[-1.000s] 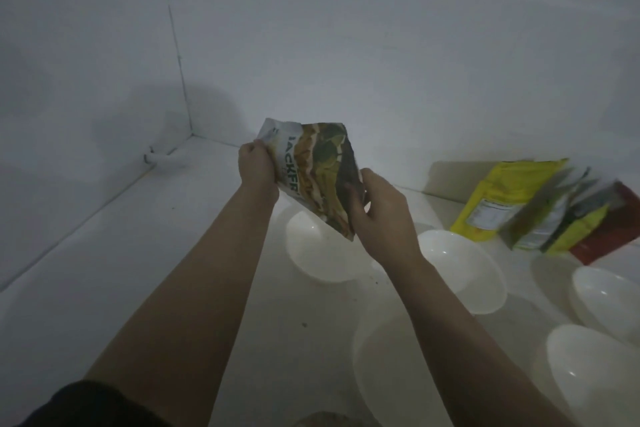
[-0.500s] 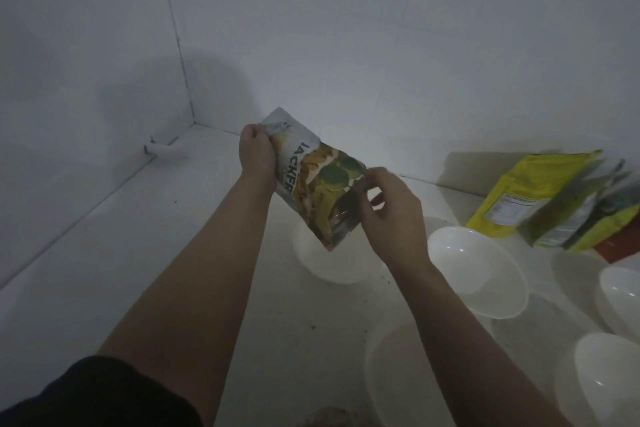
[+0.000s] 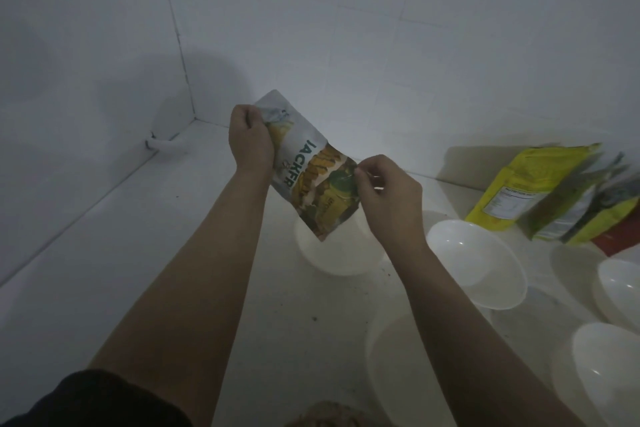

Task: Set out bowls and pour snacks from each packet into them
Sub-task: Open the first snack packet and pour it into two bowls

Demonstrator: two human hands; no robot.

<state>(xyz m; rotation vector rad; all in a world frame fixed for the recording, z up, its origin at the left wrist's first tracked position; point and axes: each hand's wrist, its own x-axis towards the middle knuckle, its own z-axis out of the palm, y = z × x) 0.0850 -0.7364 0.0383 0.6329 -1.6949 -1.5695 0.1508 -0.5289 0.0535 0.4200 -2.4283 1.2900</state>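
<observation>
Bowls: five white ones on the counter [image 3: 121, 288], one [image 3: 341, 250] right under your jackfruit packet [image 3: 311, 170]. Four more packets [image 3: 554, 194] lean on the wall. Left hand [image 3: 249, 142] fists its top; right hand [image 3: 388, 194] pinches its edge.

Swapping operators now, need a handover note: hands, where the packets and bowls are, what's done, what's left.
Left hand: gripping the upper end of the jackfruit packet.
Right hand: pinching the packet's right edge, as if to tear it; no opening visible.
The packet is tilted, its lower corner above the far bowl, which looks empty.
Other white bowls are set out on the counter, including the middle bowl; all look empty.
The remaining packets lean against the wall at the right.
Done: bowls set out. Left: open this packet, pour it, then do the other packets.
</observation>
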